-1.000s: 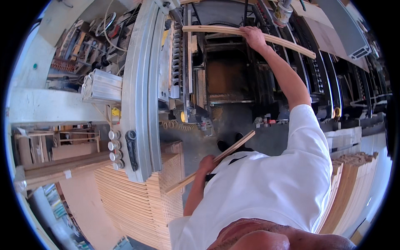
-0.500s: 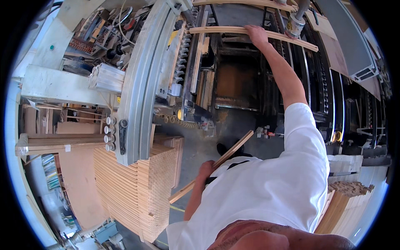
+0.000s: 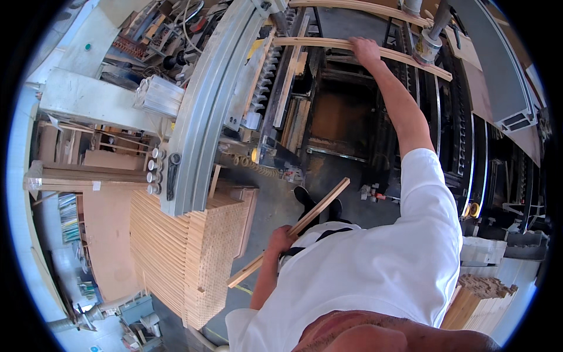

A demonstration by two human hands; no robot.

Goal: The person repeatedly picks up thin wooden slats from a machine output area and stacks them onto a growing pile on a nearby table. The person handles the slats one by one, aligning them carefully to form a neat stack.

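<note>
My left hand [image 3: 282, 239] is closed round a short wooden strip [image 3: 322, 204], held slantwise low in front of my body. At the far side my right arm reaches out over the machine. There my right hand [image 3: 366, 51] grips a longer wooden strip [image 3: 316, 41] lying across the black machine frame; the fingertips are partly hidden behind its edge. A round metal clamp [image 3: 427, 47] stands at the right part of that strip. Farther back another wooden strip [image 3: 358, 6] lies roughly parallel to it.
A tall stack of wooden strips [image 3: 214, 258] stands at the lower left, beside the silver machine beam [image 3: 205, 117]. Black rails [image 3: 437, 117] run along the right. More stacked wood [image 3: 469, 299] sits at the lower right. Grey floor [image 3: 264, 199] shows around my feet.
The view has shifted slightly, and more of my feet shows. My left hand has moved a little left with the short strip. The right hand stays on the long strip.
</note>
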